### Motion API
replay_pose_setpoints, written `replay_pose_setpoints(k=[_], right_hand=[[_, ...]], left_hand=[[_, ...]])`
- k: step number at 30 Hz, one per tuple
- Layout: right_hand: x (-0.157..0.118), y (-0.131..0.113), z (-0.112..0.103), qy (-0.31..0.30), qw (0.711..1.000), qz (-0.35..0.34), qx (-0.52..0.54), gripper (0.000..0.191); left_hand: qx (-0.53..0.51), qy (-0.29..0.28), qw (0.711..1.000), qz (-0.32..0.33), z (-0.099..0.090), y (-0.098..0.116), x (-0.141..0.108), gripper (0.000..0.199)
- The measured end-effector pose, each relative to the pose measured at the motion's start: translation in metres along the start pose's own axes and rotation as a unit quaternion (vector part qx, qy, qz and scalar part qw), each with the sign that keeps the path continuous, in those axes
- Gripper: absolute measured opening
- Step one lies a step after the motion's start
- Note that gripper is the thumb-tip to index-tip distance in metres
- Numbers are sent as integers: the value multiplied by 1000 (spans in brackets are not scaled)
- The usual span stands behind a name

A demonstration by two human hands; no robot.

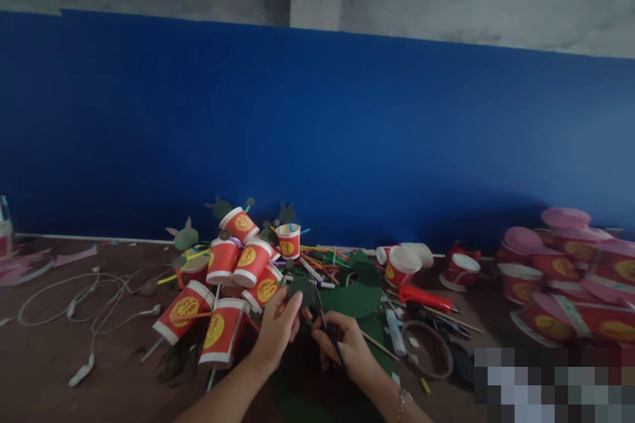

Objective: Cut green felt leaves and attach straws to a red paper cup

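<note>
My left hand (278, 329) pinches a small piece of dark green paper (300, 288) between thumb and fingers. My right hand (343, 345) is closed around the handles of a pair of scissors (319, 304), their blades pointing up beside the paper. Whether the blades touch the paper I cannot tell. Larger dark green sheets (353, 297) lie just beyond and under my hands. Left of my left hand, red-and-white paper cups (224, 334) are heaped, some with straws and grey-green animal-head cutouts (186, 238).
Coloured straws (317, 258) lie loose behind my hands. To the right are a red-handled tool (425, 298), a glue stick (395, 332), a tape roll (427, 350) and cups with pink paper (565, 264). White earphones (92, 317) lie left. A blue panel (317, 132) stands behind.
</note>
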State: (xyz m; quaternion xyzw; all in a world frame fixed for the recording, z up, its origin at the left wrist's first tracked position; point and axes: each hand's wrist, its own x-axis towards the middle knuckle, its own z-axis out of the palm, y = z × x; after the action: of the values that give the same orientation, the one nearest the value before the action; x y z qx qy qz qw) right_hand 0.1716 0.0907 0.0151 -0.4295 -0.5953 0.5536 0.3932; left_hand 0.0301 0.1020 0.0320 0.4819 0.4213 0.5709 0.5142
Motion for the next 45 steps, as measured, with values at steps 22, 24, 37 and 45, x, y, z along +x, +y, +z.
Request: replay_pose_setpoints(k=[22,24,37,45], right_hand=[[0,1,1,10,1000,6,-3,43],[0,0,1,13,1000,7,-5,44],[2,1,1,35,999,11,-8,41],[1,-5,0,48,999,8,4,46]], left_hand=[[-1,9,1000,-13,1,-1,0,31],[2,8,1000,-11,1,-1,0,30],[-1,9,1000,-18,1,-2,0,31],[5,7,1000,-11,0,0,1,31]])
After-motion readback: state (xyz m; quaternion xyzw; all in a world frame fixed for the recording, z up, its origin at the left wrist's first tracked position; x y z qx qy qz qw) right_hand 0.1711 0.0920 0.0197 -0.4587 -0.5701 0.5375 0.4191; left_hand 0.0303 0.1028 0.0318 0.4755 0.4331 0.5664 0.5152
